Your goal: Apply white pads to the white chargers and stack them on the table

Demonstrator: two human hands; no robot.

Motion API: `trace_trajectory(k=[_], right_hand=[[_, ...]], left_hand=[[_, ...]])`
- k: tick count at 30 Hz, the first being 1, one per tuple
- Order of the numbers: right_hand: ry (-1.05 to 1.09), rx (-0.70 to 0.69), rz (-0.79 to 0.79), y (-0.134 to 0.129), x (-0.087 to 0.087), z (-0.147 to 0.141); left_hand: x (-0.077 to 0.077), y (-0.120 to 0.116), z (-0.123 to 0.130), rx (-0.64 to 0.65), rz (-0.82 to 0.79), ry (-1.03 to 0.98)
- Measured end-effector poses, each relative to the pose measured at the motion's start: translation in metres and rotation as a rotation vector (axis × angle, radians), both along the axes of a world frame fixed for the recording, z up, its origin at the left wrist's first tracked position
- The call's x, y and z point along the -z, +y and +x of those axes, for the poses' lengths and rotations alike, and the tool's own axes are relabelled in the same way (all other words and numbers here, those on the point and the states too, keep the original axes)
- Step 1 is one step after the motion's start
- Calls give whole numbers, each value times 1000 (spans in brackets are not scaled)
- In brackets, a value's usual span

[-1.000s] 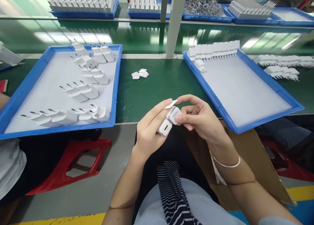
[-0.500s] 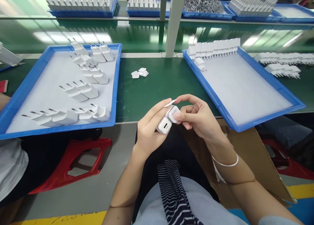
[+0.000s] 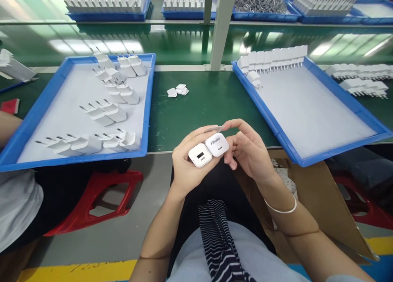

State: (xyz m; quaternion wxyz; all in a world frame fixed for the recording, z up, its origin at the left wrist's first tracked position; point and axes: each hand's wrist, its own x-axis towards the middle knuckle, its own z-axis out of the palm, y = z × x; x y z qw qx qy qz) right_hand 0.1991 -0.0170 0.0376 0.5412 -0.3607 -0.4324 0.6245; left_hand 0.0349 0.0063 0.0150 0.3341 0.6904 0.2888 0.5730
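Observation:
My left hand (image 3: 187,169) grips two white charger plugs side by side over my lap. The left charger (image 3: 199,155) shows its USB port; the right charger (image 3: 216,144) shows a face with grey lettering. My right hand (image 3: 247,148) touches the lettered charger, and its thumb and forefinger pinch a thin film (image 3: 215,129) just above it. Both hands hover at the near edge of the green belt (image 3: 196,110).
A blue tray (image 3: 147,110) at left holds several loose white chargers. A blue tray (image 3: 264,105) at right has a row of chargers along its far edge. Small white film pieces (image 3: 177,90) lie on the belt. A red stool (image 3: 92,204) and another person's arm sit at left.
The two chargers have turned in my left hand so their faces point up at me. The film has dropped closer to the lettered charger. My view shifted slightly left.

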Motion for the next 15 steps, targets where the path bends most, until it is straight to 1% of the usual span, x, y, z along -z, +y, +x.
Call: trace_trajectory(k=[5,9,11,13,15], right_hand=[[-69,-11,0,-5,-2,3],[-115,13,7,-6,2,1],[-117,15,29,-4,4,2],[-135,-15,47,0,5,5],[-156,-34,65,4,3,11]], left_hand=[[-2,0,-2,0,-4,22],[-3,-2,0,-23,23,43],[-2,-4,1,-69,61,46],[0,-4,0,-112,112,72],[3,-4,-3,-149,207,139]])
